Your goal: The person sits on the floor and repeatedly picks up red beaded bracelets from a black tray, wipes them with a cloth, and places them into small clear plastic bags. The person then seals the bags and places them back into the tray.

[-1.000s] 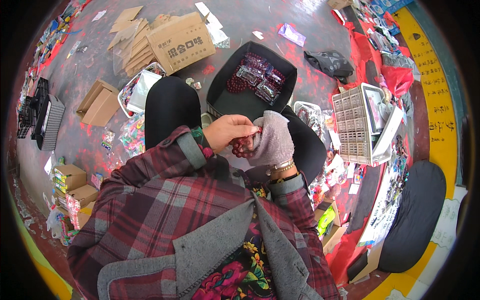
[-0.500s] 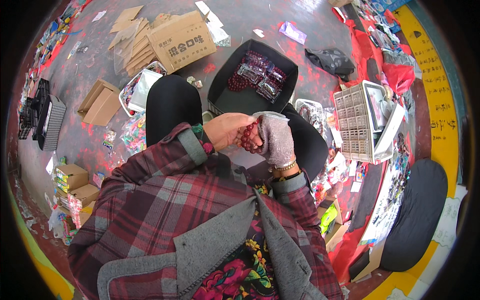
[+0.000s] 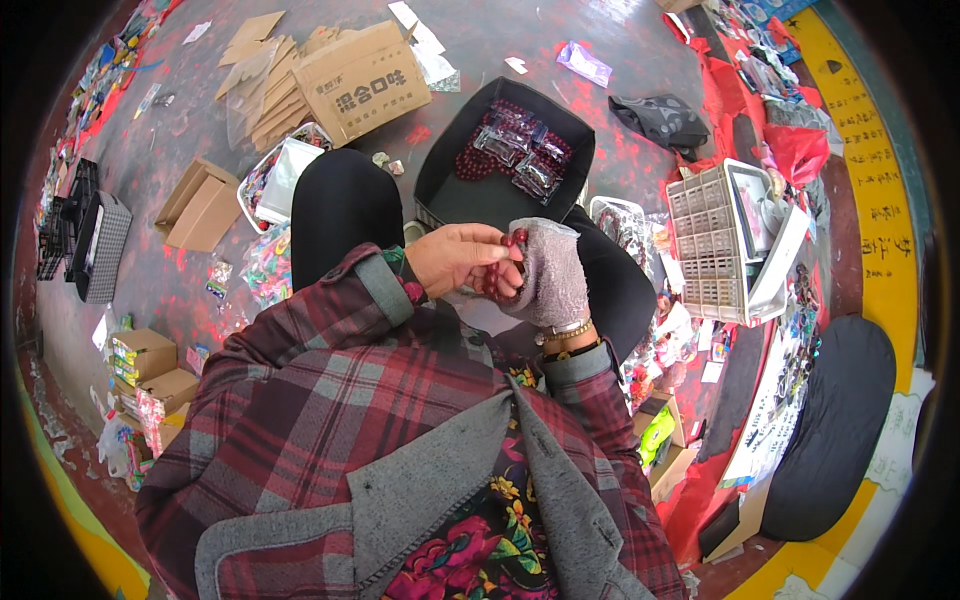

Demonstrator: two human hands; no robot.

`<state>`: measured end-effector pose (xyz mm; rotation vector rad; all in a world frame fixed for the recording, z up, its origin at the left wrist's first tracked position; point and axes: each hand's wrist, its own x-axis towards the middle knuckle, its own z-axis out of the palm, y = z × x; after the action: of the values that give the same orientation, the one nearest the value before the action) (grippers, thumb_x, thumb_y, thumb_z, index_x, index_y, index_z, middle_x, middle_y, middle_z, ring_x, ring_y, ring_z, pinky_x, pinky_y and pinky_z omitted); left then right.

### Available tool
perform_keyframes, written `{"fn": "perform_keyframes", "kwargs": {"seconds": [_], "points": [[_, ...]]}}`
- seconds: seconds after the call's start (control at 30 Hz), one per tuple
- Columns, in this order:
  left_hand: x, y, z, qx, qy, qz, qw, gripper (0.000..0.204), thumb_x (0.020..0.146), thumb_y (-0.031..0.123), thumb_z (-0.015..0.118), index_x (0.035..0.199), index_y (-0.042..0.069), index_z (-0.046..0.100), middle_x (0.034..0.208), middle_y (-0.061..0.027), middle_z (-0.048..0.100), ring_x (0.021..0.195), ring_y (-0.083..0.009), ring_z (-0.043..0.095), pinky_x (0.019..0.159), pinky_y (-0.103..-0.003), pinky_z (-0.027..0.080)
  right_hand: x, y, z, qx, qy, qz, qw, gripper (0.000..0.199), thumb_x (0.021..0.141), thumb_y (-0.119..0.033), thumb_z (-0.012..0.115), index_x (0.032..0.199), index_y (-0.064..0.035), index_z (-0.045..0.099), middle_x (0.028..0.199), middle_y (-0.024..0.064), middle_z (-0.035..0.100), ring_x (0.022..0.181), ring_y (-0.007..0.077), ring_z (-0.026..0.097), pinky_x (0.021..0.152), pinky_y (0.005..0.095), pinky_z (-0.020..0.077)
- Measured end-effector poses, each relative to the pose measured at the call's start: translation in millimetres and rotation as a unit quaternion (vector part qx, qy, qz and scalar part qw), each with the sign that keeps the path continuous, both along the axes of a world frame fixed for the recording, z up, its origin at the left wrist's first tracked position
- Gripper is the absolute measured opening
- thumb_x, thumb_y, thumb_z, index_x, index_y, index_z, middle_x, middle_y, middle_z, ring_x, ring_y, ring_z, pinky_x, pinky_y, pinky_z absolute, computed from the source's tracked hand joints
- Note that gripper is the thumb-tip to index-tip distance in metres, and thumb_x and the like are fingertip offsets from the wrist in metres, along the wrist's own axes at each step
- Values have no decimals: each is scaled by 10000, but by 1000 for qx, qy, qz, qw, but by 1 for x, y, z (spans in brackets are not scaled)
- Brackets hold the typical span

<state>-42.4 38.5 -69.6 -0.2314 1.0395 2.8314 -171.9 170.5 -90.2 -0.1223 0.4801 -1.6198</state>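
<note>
A looped string of round, glossy dark-red beads (image 3: pixel 516 238) is between the two hands, above the lap and just on the near side of the box; the bare left hand (image 3: pixel 450 262) comes in from the left, its thumb and fingers closed in a pinch on the strand, with hardly any gap between the tips; the right hand (image 3: pixel 546 280), wrapped in a fuzzy pale-mauve cloth (image 3: pixel 558 262), has its fingers curled in around the beads; the cloth hides most of those fingers, so I cannot tell how tightly they press. A thin gold-coloured bracelet (image 3: pixel 565 332) circles the right wrist; the sleeves belong to a red-and-grey plaid jacket (image 3: pixel 300 400) with wide grey cuffs.

Just beyond the hands, between the knees in black trousers (image 3: pixel 346 215), stands a square, open-topped black box (image 3: pixel 430 185); dark-red bead strings and clear plastic packets (image 3: pixel 515 145) lie in its far part.

To the left, near the knee, is a white plastic basket (image 3: pixel 247 205) with a white flat panel on it; farther left lies an open brown cardboard carton (image 3: pixel 200 205); on the far left side a printed brown cardboard box (image 3: pixel 365 85) leans against flattened cardboard sheets (image 3: pixel 272 100). On the right a beige plastic lattice crate (image 3: pixel 708 245) is tipped on its side; beyond it a crumpled black bag (image 3: pixel 660 125) lies on the grey, red-blotched floor (image 3: pixel 480 40); at the near right is a long, rounded black cushion-like shape (image 3: pixel 835 430).
</note>
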Motion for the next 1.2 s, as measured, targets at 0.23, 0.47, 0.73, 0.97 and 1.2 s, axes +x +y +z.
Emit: {"fn": "perform_keyframes", "kwargs": {"seconds": [0.23,0.47,0.73,0.97,1.2], "points": [[0,0,-4,-84,-95,-21,992,290,934,269,460,893,4,570,855,-156,650,750,-213,645,627,-263,496,7,3,18,93,632,-73,766,235,799,-165,589,959,-7,522,755,59,571,669,192,562,628,299,454],[4,-1,-14,3,-29,77,997,242,932,216,462,933,-3,564,875,-139,641,789,-220,635,689,-299,491,-3,-15,19,63,752,-95,650,434,586,-311,725,828,-37,491,601,91,531,565,269,550,533,339,432],[0,1,-7,-43,-78,-30,996,248,941,248,440,925,26,551,826,-153,658,698,-178,641,544,-212,466,5,1,19,50,725,-57,684,377,922,-365,360,1004,-29,511,723,122,558,557,241,534,513,331,445],[1,4,-15,-36,-70,16,997,289,949,276,425,880,41,578,840,-111,663,720,-159,642,522,-189,419,0,-4,16,108,672,-65,730,143,818,-200,532,812,-58,543,680,21,538,654,214,558,603,329,437],[1,2,-5,-37,-55,-7,998,291,947,282,427,916,28,566,861,-131,657,763,-191,651,518,-198,423,2,0,-10,-74,-104,53,990,641,813,-592,292,937,4,493,760,181,501,613,301,478,565,393,386]]}}
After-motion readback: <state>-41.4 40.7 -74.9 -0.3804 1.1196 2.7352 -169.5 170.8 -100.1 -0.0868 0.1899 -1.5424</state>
